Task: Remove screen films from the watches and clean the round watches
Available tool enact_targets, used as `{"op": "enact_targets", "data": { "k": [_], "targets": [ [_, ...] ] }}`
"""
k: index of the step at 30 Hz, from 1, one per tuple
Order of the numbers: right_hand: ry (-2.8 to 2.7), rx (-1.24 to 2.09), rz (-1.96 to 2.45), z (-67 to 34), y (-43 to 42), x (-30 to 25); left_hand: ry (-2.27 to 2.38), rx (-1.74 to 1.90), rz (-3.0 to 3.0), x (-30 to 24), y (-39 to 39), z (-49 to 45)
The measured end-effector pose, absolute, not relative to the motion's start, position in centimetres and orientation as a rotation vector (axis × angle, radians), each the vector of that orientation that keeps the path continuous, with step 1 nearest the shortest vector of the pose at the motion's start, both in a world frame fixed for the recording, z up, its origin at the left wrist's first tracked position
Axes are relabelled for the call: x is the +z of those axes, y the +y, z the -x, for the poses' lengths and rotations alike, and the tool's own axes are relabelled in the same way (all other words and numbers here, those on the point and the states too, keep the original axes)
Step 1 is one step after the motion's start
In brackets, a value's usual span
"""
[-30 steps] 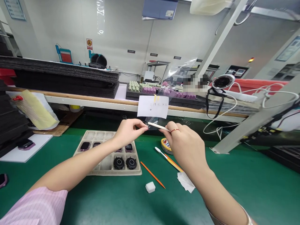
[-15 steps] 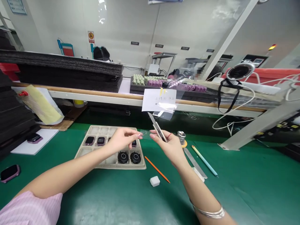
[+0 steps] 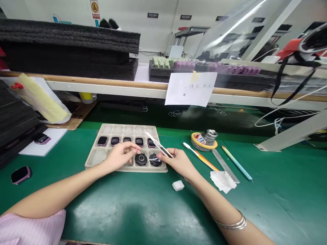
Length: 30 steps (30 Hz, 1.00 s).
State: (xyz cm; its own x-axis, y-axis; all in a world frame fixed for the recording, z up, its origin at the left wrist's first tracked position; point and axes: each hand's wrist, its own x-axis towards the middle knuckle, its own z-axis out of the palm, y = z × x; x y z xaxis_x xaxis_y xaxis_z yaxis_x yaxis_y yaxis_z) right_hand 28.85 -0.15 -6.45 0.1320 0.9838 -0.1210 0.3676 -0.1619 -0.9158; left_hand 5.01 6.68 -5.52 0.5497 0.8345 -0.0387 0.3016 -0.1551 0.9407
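My right hand is closed around a utility knife, its blade pointing up and left over the tray. A scrap of clear film shows at its fingertips, over a black round watch. My left hand hovers above the tray's near row, thumb and fingers pressed together; whether anything is in them I cannot make out. Beside it lies another round watch, back up. The beige compartment tray also holds several square watches in its middle row.
A white block lies below my right hand. Farther right are a toothbrush, crumpled tissue, a steel ruler, a blue-green pen and a tape roll. A purple-framed watch lies left. A shelf crosses behind.
My hands have moved down toward the tray and farther apart. The clear film stretched between them is now at the right fingertips. The view has tilted down; the orange stick no longer shows.
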Motion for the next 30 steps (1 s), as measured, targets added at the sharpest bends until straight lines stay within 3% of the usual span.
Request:
{"op": "enact_targets", "data": {
  "k": [11,30],
  "targets": [
    [-1.278,1.027,1.746,-28.8,-0.8,-7.1,0.918,0.511,-1.863,-5.5,5.7,-5.6],
    [-1.467,0.673,1.939,-28.1,-1.0,-5.9,0.736,0.582,-2.51,-6.7,4.5,-6.9]
  ]
}}
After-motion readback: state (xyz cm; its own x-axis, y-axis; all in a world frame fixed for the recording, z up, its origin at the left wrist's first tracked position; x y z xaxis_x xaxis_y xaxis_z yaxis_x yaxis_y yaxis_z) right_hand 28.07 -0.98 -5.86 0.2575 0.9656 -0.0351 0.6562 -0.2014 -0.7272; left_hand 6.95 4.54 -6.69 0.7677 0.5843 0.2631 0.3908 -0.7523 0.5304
